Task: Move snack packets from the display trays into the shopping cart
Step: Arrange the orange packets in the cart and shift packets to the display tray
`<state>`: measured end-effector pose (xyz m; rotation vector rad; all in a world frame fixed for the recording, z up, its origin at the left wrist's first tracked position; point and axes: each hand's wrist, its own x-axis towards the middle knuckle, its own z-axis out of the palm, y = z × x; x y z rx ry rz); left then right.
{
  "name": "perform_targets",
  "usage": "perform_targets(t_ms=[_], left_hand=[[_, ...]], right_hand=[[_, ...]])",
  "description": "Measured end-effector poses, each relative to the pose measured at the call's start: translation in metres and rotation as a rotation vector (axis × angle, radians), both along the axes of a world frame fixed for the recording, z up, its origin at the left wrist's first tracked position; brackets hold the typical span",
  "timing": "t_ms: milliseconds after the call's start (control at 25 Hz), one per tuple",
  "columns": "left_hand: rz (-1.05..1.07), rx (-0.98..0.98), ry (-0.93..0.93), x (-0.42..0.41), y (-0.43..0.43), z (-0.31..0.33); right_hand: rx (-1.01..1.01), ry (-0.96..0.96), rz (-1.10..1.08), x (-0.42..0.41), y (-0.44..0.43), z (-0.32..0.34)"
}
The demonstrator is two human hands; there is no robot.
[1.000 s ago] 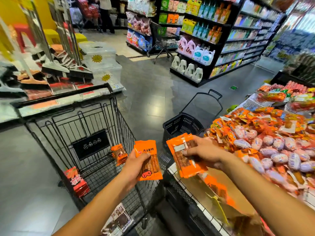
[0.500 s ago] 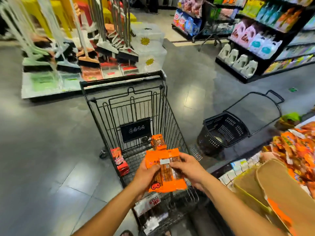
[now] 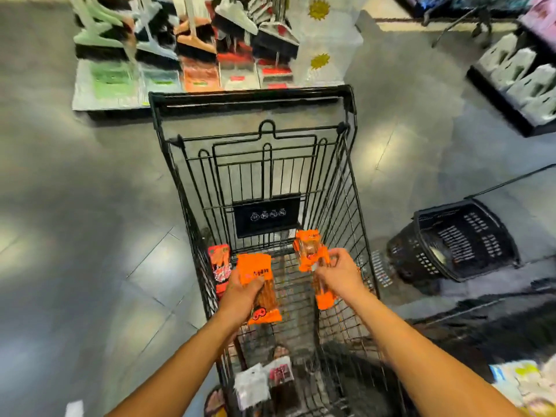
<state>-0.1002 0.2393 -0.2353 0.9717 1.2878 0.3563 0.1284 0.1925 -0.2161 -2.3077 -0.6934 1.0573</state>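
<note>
Both my hands are over the shopping cart point(image 3: 252, 97), each gripping an orange snack packet. My left hand point(image 3: 240, 293) has its fingers and thumb curled round the left orange packet point(image 3: 260, 281), held lengthwise just right of the cart's left wall. My right hand point(image 3: 338, 275) pinches the right orange packet point(image 3: 325, 296) nearer the right wall; blur hides exactly how those fingers lie. Between the cart's black sign point(image 3: 266, 215) and my right fingers sits more orange wrapping, and I cannot tell whether it is a separate packet. A red packet point(image 3: 219, 264) leans on the left wall. White and pink packets point(image 3: 252, 386) lie at the near end. On the floor to the right is a black basket point(image 3: 451, 242); dustpans point(image 3: 192, 76) stand beyond the cart.
</note>
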Motion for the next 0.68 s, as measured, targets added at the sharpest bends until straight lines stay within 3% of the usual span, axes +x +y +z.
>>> perform_targets(t_ms=[240,400,680], left_hand=[[0.101,-0.038,-0.011,0.036,0.052,-0.068],[0.134,-0.091,-0.050,0.049,0.073,-0.102],[0.184,-0.102,-0.098,0.061,0.082,-0.125]], right_hand=[[0.025,-0.290,0.263,0.053,0.083,-0.106],[-0.094,-0.441,0.429,0.073,0.119,-0.177],[-0.209,-0.504,0.437,0.081,0.145,-0.229]])
